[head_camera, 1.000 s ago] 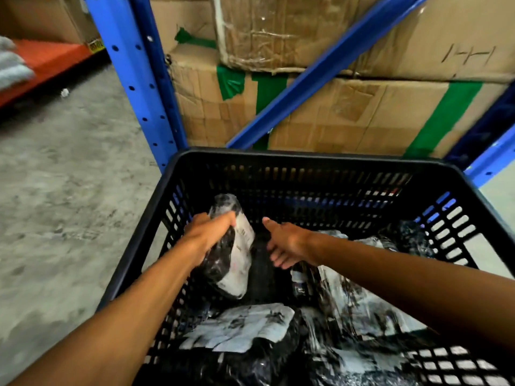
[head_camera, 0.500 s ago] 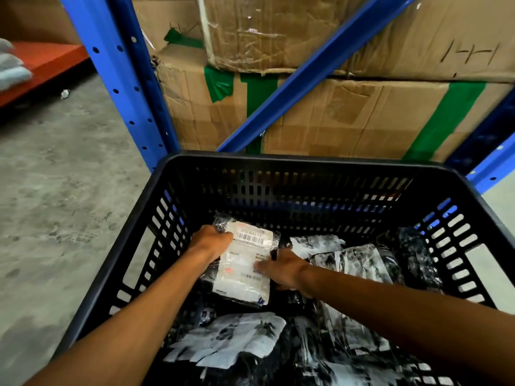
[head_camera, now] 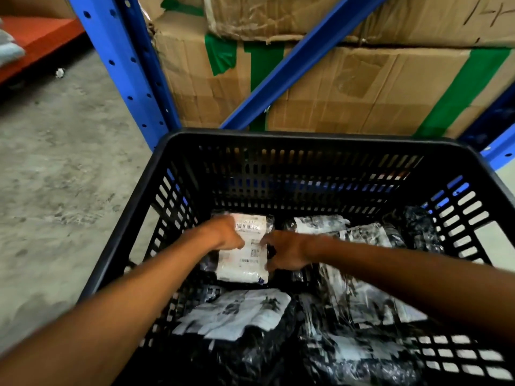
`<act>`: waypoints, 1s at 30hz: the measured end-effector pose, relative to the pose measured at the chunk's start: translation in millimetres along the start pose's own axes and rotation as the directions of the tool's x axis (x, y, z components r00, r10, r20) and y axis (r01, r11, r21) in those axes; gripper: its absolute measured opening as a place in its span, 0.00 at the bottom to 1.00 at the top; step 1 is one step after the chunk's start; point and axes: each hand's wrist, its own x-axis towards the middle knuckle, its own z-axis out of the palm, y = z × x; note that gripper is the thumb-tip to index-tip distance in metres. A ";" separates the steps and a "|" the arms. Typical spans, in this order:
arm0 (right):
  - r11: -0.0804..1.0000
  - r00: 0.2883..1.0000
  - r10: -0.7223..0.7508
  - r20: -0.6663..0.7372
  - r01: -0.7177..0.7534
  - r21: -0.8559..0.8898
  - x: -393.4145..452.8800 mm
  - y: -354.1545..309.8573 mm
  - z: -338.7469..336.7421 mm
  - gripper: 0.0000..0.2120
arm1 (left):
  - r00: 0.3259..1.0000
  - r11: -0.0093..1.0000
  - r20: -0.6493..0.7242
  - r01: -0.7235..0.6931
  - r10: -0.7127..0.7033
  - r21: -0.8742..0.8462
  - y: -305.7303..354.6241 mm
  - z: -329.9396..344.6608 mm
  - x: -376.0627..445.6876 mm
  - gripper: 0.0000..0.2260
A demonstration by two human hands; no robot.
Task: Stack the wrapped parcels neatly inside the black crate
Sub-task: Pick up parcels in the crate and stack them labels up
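Concrete floor [head_camera: 64, 174] is seen at left, a blue rack [head_camera: 122, 65] with taped cartons [head_camera: 348, 87] behind the crate [head_camera: 306, 137]. Inside, a labelled parcel [head_camera: 245, 254] is laid flat, label up, in the far-left part of the crate floor. Its left edge is gripped by the left hand [head_camera: 223, 235], fingers curled over it; its right edge is pressed by the right hand [head_camera: 284, 253], fingers bent against the wrap. More wrapped parcels [head_camera: 362, 274] are lying to the right and nearer the camera, under the right forearm.
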 end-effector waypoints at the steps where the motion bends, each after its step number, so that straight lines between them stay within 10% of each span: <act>1: 0.992 0.998 -0.039 0.055 0.046 -0.120 -10.3 -7.7 -8.7 0.29 | 0.999 0.995 0.026 -0.038 0.036 0.091 6.6 -4.5 -8.2 0.25; 8: 0.837 0.882 -0.223 0.415 0.392 -0.383 -78.6 -44.3 5.5 0.43 | 0.855 0.900 0.505 -0.125 -0.116 0.417 0.5 10.0 -76.9 0.20; 14: 0.675 0.851 -0.512 0.116 0.482 -0.559 -85.8 -21.2 56.7 0.38 | 0.854 0.971 0.506 -0.008 -0.118 0.241 -28.1 11.3 -93.0 0.18; 20: 0.895 0.927 -0.360 -0.105 0.375 0.240 -84.1 5.6 12.5 0.15 | 0.935 0.973 0.354 0.055 0.030 -0.226 -35.8 -7.6 -96.6 0.14; 25: 0.633 0.925 -0.037 -0.378 0.315 0.708 -99.5 37.1 -34.2 0.28 | 0.954 0.547 0.099 -0.075 0.282 -0.834 -30.9 -34.2 -103.2 0.16; 30: 0.320 0.923 0.252 -0.291 0.204 0.925 -95.0 53.9 -8.6 0.21 | 0.972 0.510 -0.094 -0.195 0.218 -0.838 -19.2 -23.9 -104.2 0.26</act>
